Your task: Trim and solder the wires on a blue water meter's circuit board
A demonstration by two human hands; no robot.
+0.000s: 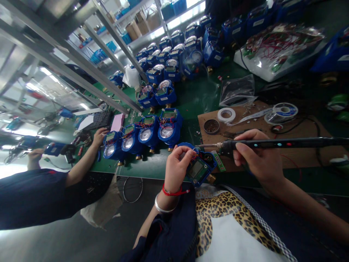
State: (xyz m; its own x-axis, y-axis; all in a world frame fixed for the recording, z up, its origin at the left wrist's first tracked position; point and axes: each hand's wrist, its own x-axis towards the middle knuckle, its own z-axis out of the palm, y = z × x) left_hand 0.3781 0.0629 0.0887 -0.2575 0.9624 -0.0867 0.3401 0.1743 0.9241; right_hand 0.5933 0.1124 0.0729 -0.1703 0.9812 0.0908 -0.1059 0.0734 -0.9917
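blue meter (200, 168), green bench (201, 94), red wrist cord (174, 192), leopard-print fabric (218, 214), blk iron (272, 143)

A green workbench (201, 94) stands under metal shelving (109, 32), bright light behind, grey floor (68, 240) below.

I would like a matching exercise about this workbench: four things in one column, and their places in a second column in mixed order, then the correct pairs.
Things:
1. soldering iron
2. open meter
3. tape roll
4. keyboard

Places:
A. lying on the brown board
B. held in the right hand
C. far left of the bench, near a co-worker's hand
D. steadied by the left hand at the bench edge

Pairs: 1-B, 2-D, 3-A, 4-C
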